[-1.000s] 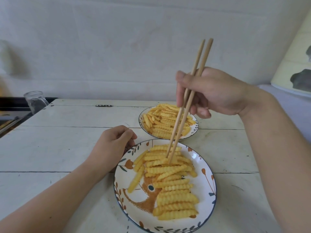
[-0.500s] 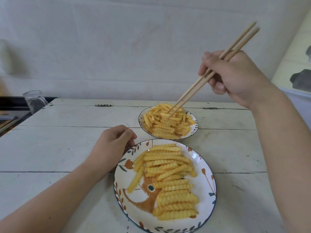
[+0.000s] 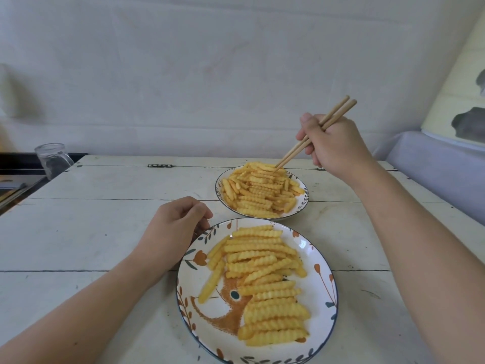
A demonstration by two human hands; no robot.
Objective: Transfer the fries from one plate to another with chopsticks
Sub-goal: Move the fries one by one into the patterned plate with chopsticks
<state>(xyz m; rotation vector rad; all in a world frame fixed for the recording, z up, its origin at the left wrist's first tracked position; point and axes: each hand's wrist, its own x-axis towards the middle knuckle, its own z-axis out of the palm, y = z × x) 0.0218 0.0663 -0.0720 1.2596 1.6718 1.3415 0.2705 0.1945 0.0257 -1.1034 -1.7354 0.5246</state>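
A large near plate (image 3: 319,290) with a leaf and animal pattern holds several crinkle-cut fries (image 3: 265,282). Behind it stands a smaller far plate (image 3: 301,203) heaped with more fries (image 3: 259,190). My right hand (image 3: 333,145) grips a pair of wooden chopsticks (image 3: 312,135); their tips rest on the far right top of the far heap. My left hand (image 3: 175,229) lies curled on the table, its fingers touching the near plate's upper left rim. I cannot tell whether a fry sits between the chopstick tips.
The plates stand on a white plank table (image 3: 105,232) against a white wall. An upturned clear glass (image 3: 52,160) sits at the far left beside a dark counter. A lilac surface (image 3: 441,174) borders the table on the right.
My right hand has swung the chopsticks from the near plate up and back to the far plate, then lowered them onto its heap. My left hand has stayed put.
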